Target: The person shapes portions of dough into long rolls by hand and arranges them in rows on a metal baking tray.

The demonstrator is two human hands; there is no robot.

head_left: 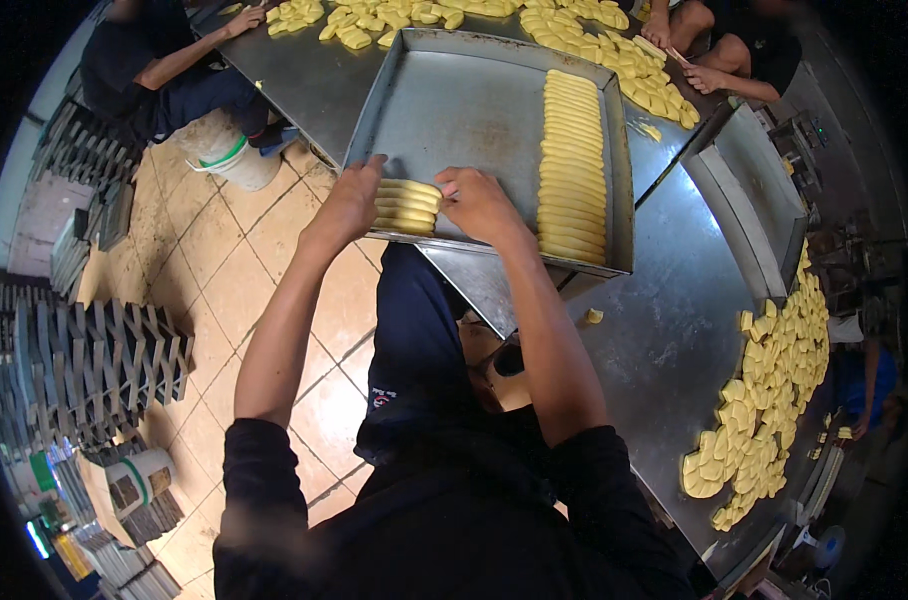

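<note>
A large square metal baking tray [459, 120] sits tilted at the table's edge in front of me. Along its right side runs a long row of yellow dough rolls [572, 165], packed side by side. In the tray's near left corner lies a short group of several dough rolls [406, 208]. My left hand [352, 205] presses against their left ends, its fingers partly hidden from view. At their right ends, my right hand [479, 205] is curled with thumb and fingertips on the rolls.
Cut dough pieces [759, 400] are heaped on the metal table [634, 350] to the right, near another tray [749, 200]. More dough pieces [614, 65] spread beyond my tray, where other people's hands [709, 78] work. Stacked trays [104, 365] and a white bucket [239, 165] stand left.
</note>
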